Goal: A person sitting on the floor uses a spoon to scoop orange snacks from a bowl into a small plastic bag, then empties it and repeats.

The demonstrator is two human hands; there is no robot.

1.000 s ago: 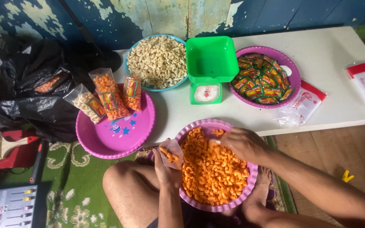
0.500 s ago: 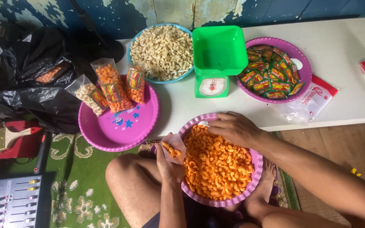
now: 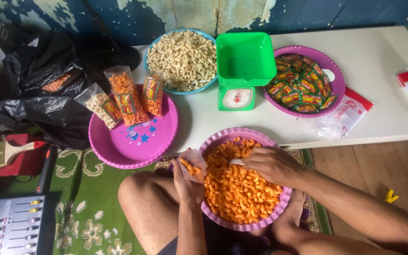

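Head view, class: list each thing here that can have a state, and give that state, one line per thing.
small clear bag: open, partly filled, held in left hand
right hand: in the orange snacks, gripping a white scoop
pink basin: nearly full of orange snacks
blue bowl: heaped with pale snacks
green scale tray: empty
three packed bags: filled, lying in pink tray

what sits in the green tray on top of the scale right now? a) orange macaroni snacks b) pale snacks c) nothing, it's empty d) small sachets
c: the green tray on the scale shows only its bare bottom, while snacks fill the bowls beside it.
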